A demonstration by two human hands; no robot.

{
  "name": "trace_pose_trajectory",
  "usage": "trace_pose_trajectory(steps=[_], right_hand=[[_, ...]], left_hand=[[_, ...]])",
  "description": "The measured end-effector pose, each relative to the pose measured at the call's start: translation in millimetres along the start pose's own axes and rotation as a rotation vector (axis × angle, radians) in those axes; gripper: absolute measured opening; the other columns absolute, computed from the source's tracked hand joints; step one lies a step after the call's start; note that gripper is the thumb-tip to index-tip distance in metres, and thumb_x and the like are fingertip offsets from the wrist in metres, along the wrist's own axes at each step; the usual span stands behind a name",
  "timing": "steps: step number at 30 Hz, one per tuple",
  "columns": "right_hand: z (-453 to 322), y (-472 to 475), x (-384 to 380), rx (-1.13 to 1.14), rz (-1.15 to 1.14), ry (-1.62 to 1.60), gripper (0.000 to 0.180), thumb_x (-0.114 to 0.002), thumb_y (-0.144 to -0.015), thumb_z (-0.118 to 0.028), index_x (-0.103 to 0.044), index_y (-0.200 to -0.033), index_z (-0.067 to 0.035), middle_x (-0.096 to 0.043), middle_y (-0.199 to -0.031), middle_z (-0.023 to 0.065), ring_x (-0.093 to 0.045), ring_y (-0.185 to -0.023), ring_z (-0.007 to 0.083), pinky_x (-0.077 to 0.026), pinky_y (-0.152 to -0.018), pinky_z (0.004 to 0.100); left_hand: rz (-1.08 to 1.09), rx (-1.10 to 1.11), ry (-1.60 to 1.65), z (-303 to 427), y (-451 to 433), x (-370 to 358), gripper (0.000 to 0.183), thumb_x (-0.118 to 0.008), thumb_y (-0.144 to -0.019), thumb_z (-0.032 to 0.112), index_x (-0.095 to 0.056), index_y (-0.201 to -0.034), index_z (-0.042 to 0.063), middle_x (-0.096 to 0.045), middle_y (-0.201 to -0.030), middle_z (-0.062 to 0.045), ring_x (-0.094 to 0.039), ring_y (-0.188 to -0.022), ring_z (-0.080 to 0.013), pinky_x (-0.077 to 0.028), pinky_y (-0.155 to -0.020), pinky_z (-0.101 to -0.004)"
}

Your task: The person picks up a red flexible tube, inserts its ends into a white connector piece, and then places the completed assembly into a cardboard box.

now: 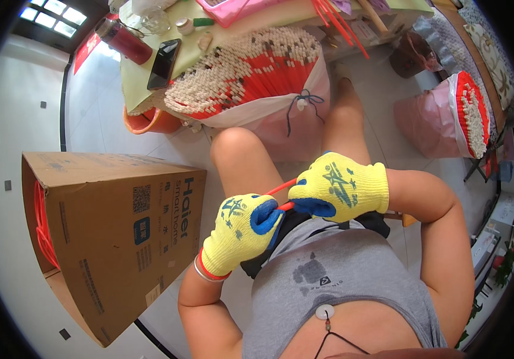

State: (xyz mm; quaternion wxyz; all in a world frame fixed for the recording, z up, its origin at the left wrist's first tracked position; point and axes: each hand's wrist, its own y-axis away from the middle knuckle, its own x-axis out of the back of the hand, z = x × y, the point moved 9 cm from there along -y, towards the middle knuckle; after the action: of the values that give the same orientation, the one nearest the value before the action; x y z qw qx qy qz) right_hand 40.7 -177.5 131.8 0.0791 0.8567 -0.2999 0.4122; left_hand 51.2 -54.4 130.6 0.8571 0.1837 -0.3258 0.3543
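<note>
Yellow knit work gloves with blue coated palms cover both my hands. My left hand [242, 233] is closed on a thin red flexible tube [280, 186], and my right hand [338, 188] grips it a short way to the right. Two short red stretches show between the gloves, one above the other; the tube's ends are hidden. Just beyond my knees, a large pale plastic bag [279, 125] with a dark tie string holds a dense bundle of red sticks or tubes [279, 74] with whitish tips, some of them dark.
To the left stands a Haier cardboard box [122, 233] with red tubing [44, 224] inside. A table [138, 83] bears a phone [164, 64], a red flask [124, 41] and a pink basket [230, 13]. An orange bucket [149, 123] sits below. Another filled bag [431, 119] stands right.
</note>
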Motion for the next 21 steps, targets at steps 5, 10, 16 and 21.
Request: trace_pose_trajectory(steps=[5,10,16,21], right_hand=[[18,-17,30,0.242,0.282,-0.296,0.033,-0.074,-0.088,-0.015,-0.07,-0.12,-0.006,-0.071,-0.107,0.016,-0.071,-0.094,0.0337,-0.056,-0.083,0.0404],[177,-24,68,-0.44,0.691,-0.55,0.033,-0.073,-0.097,-0.021,-0.07,-0.123,-0.001,-0.075,-0.107,0.0067,-0.068,-0.097,0.0138,-0.054,-0.085,0.0303],[256,-88,7,-0.782,0.274,0.132,0.036,-0.069,-0.095,-0.04,-0.072,-0.114,-0.009,-0.074,-0.116,0.0154,-0.071,-0.106,0.0316,-0.054,-0.089,0.0481],[271,-116,-13,-1.018,0.204,0.242,0.041,-0.068,-0.095,-0.046,-0.071,-0.121,-0.014,-0.073,-0.123,0.0137,-0.069,-0.116,0.0331,-0.054,-0.093,0.0469]], left_hand=[[0.24,0.004,-0.136,15,16,42,0.009,-0.075,-0.081,0.008,-0.072,-0.085,0.002,-0.068,-0.081,-0.018,-0.065,-0.072,-0.0404,-0.052,-0.066,-0.0427],[1.135,0.108,-0.176,39,147,186,0.021,-0.063,-0.102,0.012,-0.072,-0.102,-0.007,-0.066,-0.083,-0.007,-0.061,-0.073,-0.0151,-0.05,-0.064,-0.0256],[1.266,0.71,-1.1,3,283,397,0.036,-0.062,-0.105,0.027,-0.07,-0.128,0.0,-0.076,-0.119,-0.01,-0.072,-0.107,-0.0225,-0.054,-0.094,-0.0323],[1.273,0.566,-1.036,-6,255,356,0.037,-0.064,-0.104,0.023,-0.067,-0.132,-0.002,-0.073,-0.128,-0.014,-0.07,-0.113,-0.026,-0.053,-0.098,-0.033]])
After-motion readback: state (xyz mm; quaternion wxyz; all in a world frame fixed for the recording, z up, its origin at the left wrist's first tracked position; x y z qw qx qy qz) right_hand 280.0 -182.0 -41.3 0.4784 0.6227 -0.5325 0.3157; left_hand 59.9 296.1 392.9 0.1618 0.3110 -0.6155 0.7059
